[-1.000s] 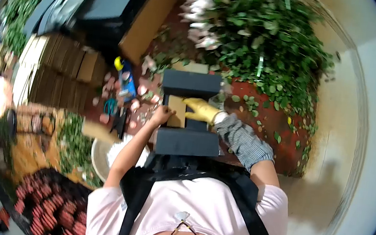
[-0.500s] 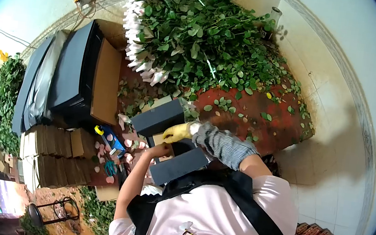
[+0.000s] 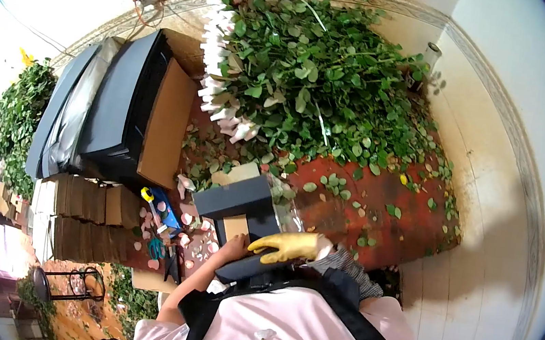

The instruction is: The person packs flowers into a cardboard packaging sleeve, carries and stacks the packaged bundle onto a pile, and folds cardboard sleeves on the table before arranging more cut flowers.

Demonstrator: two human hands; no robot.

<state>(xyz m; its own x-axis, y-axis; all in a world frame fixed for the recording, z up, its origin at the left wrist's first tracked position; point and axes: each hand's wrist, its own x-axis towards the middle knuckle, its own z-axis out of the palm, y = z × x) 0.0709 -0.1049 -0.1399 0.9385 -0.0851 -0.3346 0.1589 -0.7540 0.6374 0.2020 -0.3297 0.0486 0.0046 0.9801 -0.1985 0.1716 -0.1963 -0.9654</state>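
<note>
A dark grey carton [image 3: 233,196] with raised side panels lies in front of my body, a brown cardboard piece [image 3: 235,226] showing inside it. My left hand [image 3: 231,250] is bare and sits at the carton's left end, fingers bent against the brown cardboard. What those fingers hold, if anything, is hidden. In a yellow rubber glove, my right hand [image 3: 284,246] reaches left over the carton's near panel [image 3: 249,270]. Its fingers are stretched out and hold nothing. Clear plastic film [image 3: 287,206] spreads at the carton's right end.
Leafy cut stems with white-wrapped heads [image 3: 319,80] are heaped on the red table [image 3: 344,203]. Dark cardboard sheets [image 3: 120,98] and folded brown cardboard [image 3: 89,201] stand at left. Teal scissors [image 3: 155,248], a yellow-topped tool [image 3: 147,195] and loose petals lie beside the carton.
My gloved right hand has drawn back toward my body, its fingers now extended. The carton's near panel has come closer to my body. The whole view has shifted slightly.
</note>
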